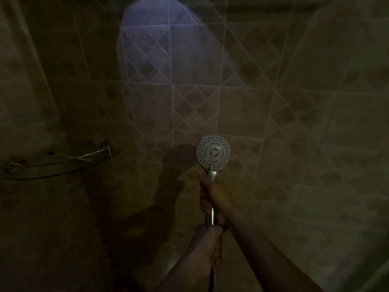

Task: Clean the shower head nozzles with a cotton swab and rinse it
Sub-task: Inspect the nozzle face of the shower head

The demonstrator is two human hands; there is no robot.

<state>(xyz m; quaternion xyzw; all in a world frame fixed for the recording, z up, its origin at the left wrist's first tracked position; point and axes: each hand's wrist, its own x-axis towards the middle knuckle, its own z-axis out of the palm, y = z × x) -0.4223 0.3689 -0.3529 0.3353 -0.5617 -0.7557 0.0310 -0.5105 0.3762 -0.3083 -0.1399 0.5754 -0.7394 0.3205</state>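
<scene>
Shower head is held upright before the tiled wall, its round nozzle face turned toward the camera. Its chrome handle is gripped just under the head by the right hand, fingers curled fully round it, and lower down, near the hose end, by the left hand, likewise wrapped closed. A glass corner shelf is seen well apart to the left

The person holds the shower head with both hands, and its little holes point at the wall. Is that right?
Not quite. Both hands do hold the shower head, right hand above left hand, but the head view shows its holes facing back toward the person, not the wall.
</scene>
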